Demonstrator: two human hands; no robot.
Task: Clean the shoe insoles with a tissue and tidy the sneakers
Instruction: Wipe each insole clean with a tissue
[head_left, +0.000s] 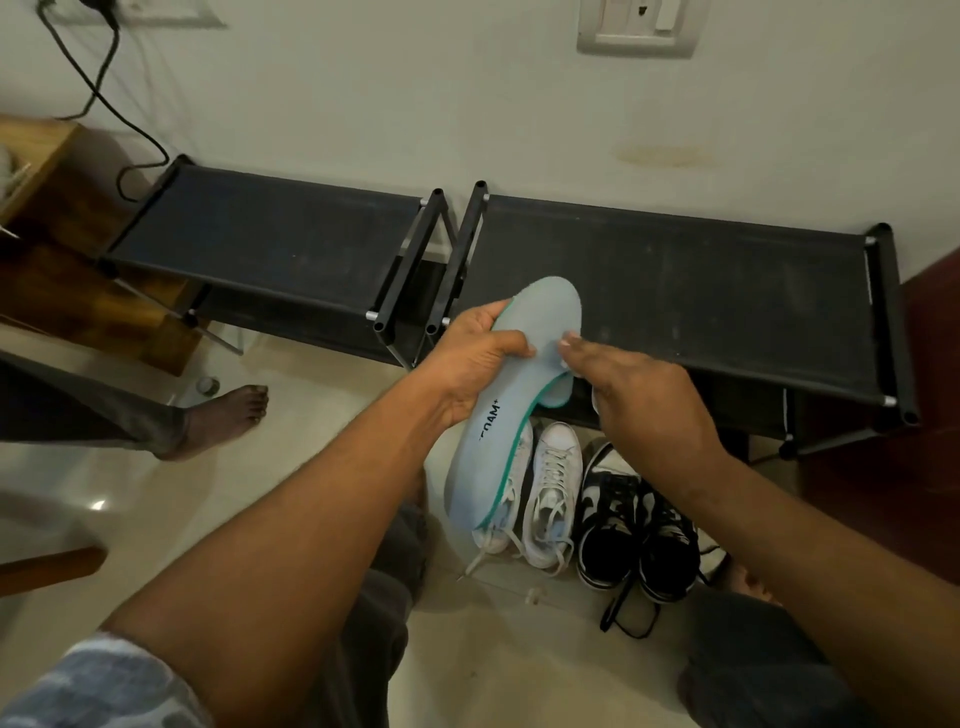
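**Insole held up between both hands, above the sneakers**

The left hand (478, 364) grasps a light blue insole (545, 312) at its middle. The thumb lies on the upper face and the other fingers are curled around the far edge. The insole stands tilted, with its rounded toe end pointing up toward the wall and its heel end hanging down toward the person. It has a green rim along the right edge, and some dark printed letters show near the left wrist.

The right hand (644, 405) is on the right side of the insole, and its fingertips touch the upper face just beside the left thumb. Small white bits show at the edge of this hand, but I cannot tell what they are. I also cannot tell if the hand grips something or only presses.

Directly below the insole, a pair of white sneakers (553, 493) stands on the pale floor (156, 493), and the heel end of the insole covers part of the left one. Just beside them, to the right, is a pair of black and white sneakers (639, 525). Behind the hands, two low black shoe racks (675, 280) stand against the wall. A bare foot (223, 421) of another person is on the floor, well apart on the left.
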